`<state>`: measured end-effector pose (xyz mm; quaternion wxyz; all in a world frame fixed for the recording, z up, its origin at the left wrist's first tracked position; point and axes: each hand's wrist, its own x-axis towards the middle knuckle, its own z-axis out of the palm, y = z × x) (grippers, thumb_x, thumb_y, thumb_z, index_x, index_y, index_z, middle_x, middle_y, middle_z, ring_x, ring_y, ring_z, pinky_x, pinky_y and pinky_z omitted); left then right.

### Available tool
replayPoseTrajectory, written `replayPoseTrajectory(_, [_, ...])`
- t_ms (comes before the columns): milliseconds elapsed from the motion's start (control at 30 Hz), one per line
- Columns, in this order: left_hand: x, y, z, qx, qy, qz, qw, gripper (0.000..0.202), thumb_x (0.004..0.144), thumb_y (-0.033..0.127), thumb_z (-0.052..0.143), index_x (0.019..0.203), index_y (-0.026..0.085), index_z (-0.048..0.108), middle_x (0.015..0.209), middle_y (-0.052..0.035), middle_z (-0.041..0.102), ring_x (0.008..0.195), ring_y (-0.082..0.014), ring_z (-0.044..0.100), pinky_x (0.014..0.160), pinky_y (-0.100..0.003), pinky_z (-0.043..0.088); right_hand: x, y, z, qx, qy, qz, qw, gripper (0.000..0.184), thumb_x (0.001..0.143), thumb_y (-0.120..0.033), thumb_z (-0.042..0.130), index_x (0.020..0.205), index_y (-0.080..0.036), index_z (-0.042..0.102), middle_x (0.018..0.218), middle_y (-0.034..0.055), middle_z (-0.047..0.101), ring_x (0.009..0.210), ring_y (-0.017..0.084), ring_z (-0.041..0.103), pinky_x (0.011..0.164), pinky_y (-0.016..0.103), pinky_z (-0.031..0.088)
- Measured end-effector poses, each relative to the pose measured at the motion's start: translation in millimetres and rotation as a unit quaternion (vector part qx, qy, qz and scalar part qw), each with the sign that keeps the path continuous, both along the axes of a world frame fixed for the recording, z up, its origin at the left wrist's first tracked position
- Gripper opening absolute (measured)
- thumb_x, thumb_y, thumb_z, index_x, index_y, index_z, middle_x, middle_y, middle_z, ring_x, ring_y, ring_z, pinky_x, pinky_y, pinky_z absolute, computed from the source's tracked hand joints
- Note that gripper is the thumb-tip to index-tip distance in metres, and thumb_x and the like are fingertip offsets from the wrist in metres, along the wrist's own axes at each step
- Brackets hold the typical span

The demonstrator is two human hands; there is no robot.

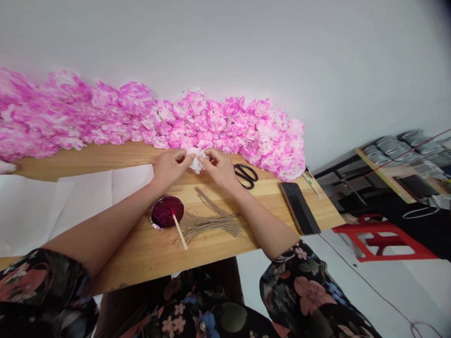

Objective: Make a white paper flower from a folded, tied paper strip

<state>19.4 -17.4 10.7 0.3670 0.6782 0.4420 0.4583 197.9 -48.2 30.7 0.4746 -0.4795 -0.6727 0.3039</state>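
Between my two hands is a small crumpled white paper flower (196, 161), held just above the wooden table. My left hand (171, 167) pinches its left side, and my right hand (220, 168) pinches the right side with thumb and fingers. Behind them spreads a long heap of pink and white paper flowers (194, 116). Black-handled scissors (247, 176) lie beside my right hand. Nearer to me is a dish of dark magenta dye (164, 213) with a wooden stick (179, 232) leaning in it. Thin brown twigs (209, 226) lie to its right.
White paper sheets (82, 196) cover the table's left part. A dark phone (299, 206) and a thin brush (311, 182) lie near the right end of the wooden table (140, 265). Beyond stand a red stool (383, 240) and another table with grey items (391, 156); a person's arm shows far right.
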Motion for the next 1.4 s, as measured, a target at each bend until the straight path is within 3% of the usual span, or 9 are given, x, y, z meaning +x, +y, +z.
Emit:
replayPoseTrajectory(200, [-1,3,-2.9,0.015,0.036,0.004,0.999,0.043,0.089,0.049,0.053,0.057,0.020,0.051,0.055,0.0007,0.054,0.056,-0.0140,0.048,0.056,-0.027,0.030,5,10,-9.9,-0.049,0.070,-0.028,0.996,0.028,0.085,-0.049,0.067,0.087,-0.021,0.065,0.076,-0.0020,0.061,0.069,0.014,0.054,0.066,0.028,0.042])
replayPoseTrajectory(400, [-1,1,-1.9,0.050,0.066,0.002,0.997,0.043,0.090,0.049,0.051,0.058,0.020,0.049,0.055,0.0009,0.051,0.057,-0.0135,0.045,0.057,-0.028,0.029,4,11,-10.3,-0.088,0.139,0.004,0.986,0.035,0.082,-0.055,0.072,0.087,-0.021,0.063,0.074,-0.0026,0.061,0.067,0.013,0.054,0.064,0.026,0.044])
replayPoseTrajectory(633, [-2,-3,2.1,0.084,0.111,-0.022,0.990,0.044,0.092,0.049,0.050,0.059,0.020,0.047,0.054,0.0024,0.044,0.054,-0.0124,0.041,0.056,-0.029,0.025,7,13,-14.0,-0.058,0.062,-0.014,0.996,0.038,0.083,-0.058,0.070,0.082,-0.021,0.063,0.072,-0.0025,0.057,0.068,0.013,0.050,0.064,0.027,0.040])
replayPoseTrajectory(1000, [-1,4,-2.8,0.019,0.025,-0.004,1.000,0.046,0.089,0.054,0.056,0.060,0.020,0.051,0.055,0.0016,0.050,0.056,-0.0133,0.046,0.055,-0.026,0.031,1,3,-5.2,-0.001,0.004,0.004,1.000,0.032,0.089,-0.053,0.067,0.084,-0.021,0.067,0.078,-0.0008,0.063,0.071,0.014,0.054,0.068,0.029,0.042])
replayPoseTrajectory(1167, [-1,3,-2.7,0.001,0.000,-0.041,0.999,0.041,0.087,0.051,0.058,0.061,0.019,0.056,0.057,0.0010,0.057,0.056,-0.0132,0.051,0.056,-0.026,0.036,4,9,-10.1,-0.034,0.090,-0.017,0.995,0.035,0.084,-0.056,0.070,0.085,-0.022,0.066,0.075,-0.0016,0.060,0.069,0.014,0.052,0.064,0.027,0.043])
replayPoseTrajectory(1300, [1,2,-2.5,0.000,-0.016,-0.040,0.999,0.042,0.088,0.050,0.058,0.060,0.019,0.058,0.058,-0.0002,0.061,0.056,-0.0129,0.052,0.057,-0.026,0.038,6,13,-12.4,-0.091,0.185,-0.029,0.978,0.041,0.078,-0.061,0.074,0.088,-0.023,0.064,0.076,-0.0025,0.059,0.067,0.012,0.052,0.062,0.026,0.046])
replayPoseTrajectory(1400, [1,2,-1.9,-0.006,-0.021,-0.037,0.999,0.041,0.088,0.050,0.059,0.060,0.019,0.059,0.058,-0.0005,0.062,0.056,-0.0129,0.052,0.058,-0.026,0.039,5,13,-11.9,-0.101,0.203,-0.026,0.974,0.043,0.076,-0.062,0.076,0.087,-0.023,0.063,0.074,-0.0033,0.057,0.065,0.012,0.051,0.061,0.025,0.046])
